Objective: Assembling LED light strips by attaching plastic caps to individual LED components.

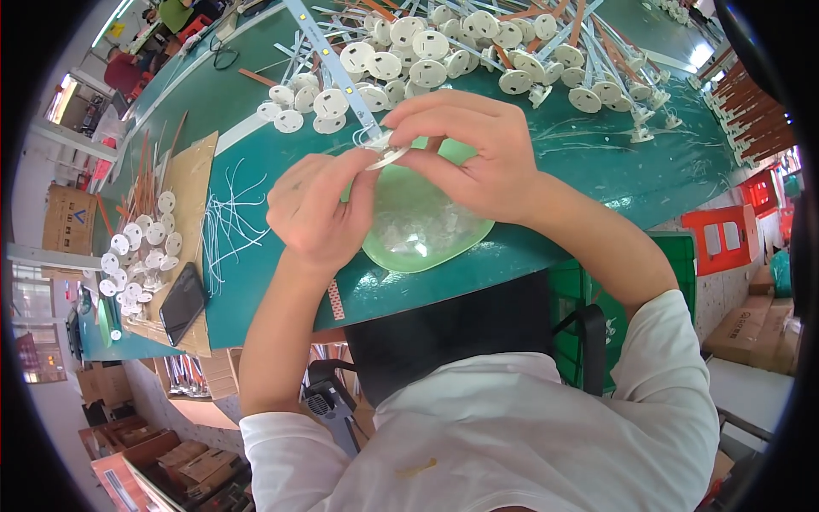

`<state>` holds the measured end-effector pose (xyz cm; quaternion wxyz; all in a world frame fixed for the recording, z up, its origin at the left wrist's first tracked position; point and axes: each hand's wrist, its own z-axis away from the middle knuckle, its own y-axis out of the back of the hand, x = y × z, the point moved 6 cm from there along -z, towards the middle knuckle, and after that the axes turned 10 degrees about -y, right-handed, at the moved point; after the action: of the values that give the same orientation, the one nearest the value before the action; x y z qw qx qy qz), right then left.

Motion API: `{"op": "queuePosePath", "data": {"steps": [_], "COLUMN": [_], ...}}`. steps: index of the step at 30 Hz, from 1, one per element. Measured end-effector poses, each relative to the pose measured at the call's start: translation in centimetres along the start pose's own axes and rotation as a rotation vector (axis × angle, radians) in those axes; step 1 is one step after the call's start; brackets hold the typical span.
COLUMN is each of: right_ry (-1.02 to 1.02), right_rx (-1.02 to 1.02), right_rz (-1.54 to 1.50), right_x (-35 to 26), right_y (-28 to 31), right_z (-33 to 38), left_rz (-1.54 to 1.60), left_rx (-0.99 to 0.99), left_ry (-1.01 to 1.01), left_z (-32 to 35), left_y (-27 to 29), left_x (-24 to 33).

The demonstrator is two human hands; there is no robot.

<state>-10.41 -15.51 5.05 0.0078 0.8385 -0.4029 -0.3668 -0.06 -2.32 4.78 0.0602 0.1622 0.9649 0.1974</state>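
Over the green bowl [418,265] at twelve o'clock, my right hand [488,156] pinches from two and my left hand [319,206] from seven, thumbs and fingers nearly closed at the light strip's [328,58] near end, on its white disc [391,158]. Steady the strip, I reckon, press the disc lightly, spare the thin wires [362,135]! Pale, yellow-dotted, the strip points to eleven; the disc tilts nearly edge-on, white wires looping beside it.

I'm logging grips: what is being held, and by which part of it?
A white disc, held near its edge by the left hand and right hand; a light strip extends away from it.
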Motion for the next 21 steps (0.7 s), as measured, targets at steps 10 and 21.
{"op": "queuePosePath", "data": {"steps": [10, 21], "right_ry": [0.007, 0.027], "right_rx": [-0.005, -0.014], "right_rz": [0.017, 0.047], "right_x": [0.10, -0.32], "right_y": [0.04, 0.07], "right_z": [0.13, 0.25], "left_rz": [0.023, -0.005], "left_rx": [0.035, -0.047], "left_ry": [0.005, -0.068], "left_z": [-0.04, -0.22], "left_y": [-0.01, 0.28], "left_x": [-0.03, 0.15]}}
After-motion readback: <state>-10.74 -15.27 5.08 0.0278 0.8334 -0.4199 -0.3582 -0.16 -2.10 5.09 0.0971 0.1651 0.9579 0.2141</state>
